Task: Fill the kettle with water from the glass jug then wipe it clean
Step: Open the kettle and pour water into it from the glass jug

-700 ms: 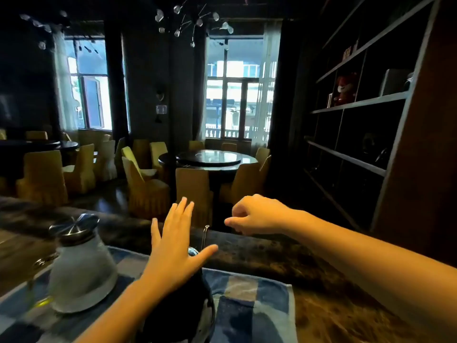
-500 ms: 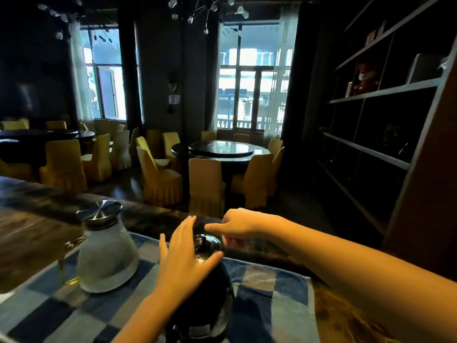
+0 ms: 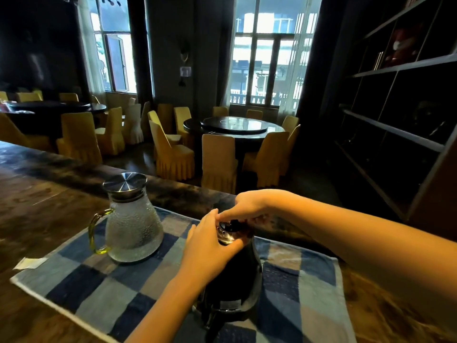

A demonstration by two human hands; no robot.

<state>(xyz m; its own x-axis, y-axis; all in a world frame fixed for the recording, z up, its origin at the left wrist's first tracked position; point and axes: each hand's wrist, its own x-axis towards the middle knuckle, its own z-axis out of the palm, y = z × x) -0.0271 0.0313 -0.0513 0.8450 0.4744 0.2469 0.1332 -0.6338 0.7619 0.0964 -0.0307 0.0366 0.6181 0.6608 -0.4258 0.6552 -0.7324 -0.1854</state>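
A dark glass kettle (image 3: pixel 232 285) stands on a blue checked cloth (image 3: pixel 118 280) in front of me. My left hand (image 3: pixel 207 246) wraps around the kettle's neck just below its lid. My right hand (image 3: pixel 249 206) reaches over from the right, its fingers pinched on the kettle lid (image 3: pixel 230 227). To the left, a textured glass jug (image 3: pixel 132 224) with a metal lid and a yellow-green handle stands upright on the same cloth, untouched and holding water.
The cloth lies on a dark wooden counter (image 3: pixel 37 206). A small white paper (image 3: pixel 29 262) lies by the cloth's left edge. Beyond the counter are round tables with yellow-covered chairs (image 3: pixel 217 162). Dark shelving (image 3: pixel 395 107) rises on the right.
Both hands have come down onto the kettle: the left closed around its neck, the right dropped onto the lid. My view has tipped downward and shifted.
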